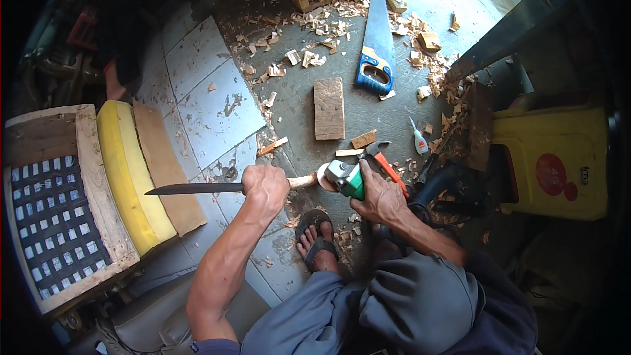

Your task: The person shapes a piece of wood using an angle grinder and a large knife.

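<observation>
My left hand (265, 185) is closed around a machete, at the point where its blade meets the wooden handle. The long dark blade (194, 189) points left, and the pale handle (303, 181) sticks out to the right of my fist. In my right hand (382, 195) is a green and grey angle grinder (347, 179), gripped by its body. Its round disc (324, 177) sits at the handle's end; whether they touch I cannot tell. Just beyond my right hand lies a claw hammer (389, 165) with an orange-red handle.
A wood block (329, 109), a handsaw (376, 46) and a small white glue bottle (419, 137) lie among wood shavings. At left stands a wooden frame with black webbing (56, 217) beside yellow foam (135, 177). A yellow plastic container (559, 197) is at right. Another person's leg (114, 82) shows upper left.
</observation>
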Action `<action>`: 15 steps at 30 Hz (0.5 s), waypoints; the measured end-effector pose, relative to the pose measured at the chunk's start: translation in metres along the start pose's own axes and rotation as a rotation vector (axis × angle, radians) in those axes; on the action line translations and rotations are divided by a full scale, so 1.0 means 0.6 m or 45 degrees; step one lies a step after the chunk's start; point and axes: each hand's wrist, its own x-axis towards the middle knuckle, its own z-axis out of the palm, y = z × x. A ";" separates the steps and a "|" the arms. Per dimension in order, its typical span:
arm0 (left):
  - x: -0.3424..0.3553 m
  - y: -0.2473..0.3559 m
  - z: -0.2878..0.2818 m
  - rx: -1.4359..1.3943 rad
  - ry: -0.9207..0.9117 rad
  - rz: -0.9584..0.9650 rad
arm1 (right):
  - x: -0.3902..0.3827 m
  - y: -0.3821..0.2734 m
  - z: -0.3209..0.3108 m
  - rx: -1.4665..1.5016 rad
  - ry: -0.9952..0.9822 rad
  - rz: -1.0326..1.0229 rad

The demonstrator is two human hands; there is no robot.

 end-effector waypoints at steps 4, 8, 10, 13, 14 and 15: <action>-0.006 -0.005 0.009 -0.011 0.097 -0.020 | 0.003 0.007 -0.018 -0.033 -0.100 -0.026; -0.024 0.017 -0.021 0.086 0.013 -0.033 | -0.003 0.011 -0.032 -0.115 -0.157 -0.153; -0.032 0.031 -0.028 0.182 0.023 -0.016 | -0.007 0.003 -0.038 -0.027 -0.260 -0.042; -0.044 0.048 -0.026 0.323 0.047 0.023 | -0.013 0.003 -0.037 0.067 -0.340 0.043; -0.045 0.049 -0.023 0.328 0.052 0.009 | -0.017 0.003 -0.035 0.094 -0.355 0.056; -0.045 0.049 -0.020 0.333 0.057 -0.004 | -0.020 0.000 -0.033 0.096 -0.359 0.061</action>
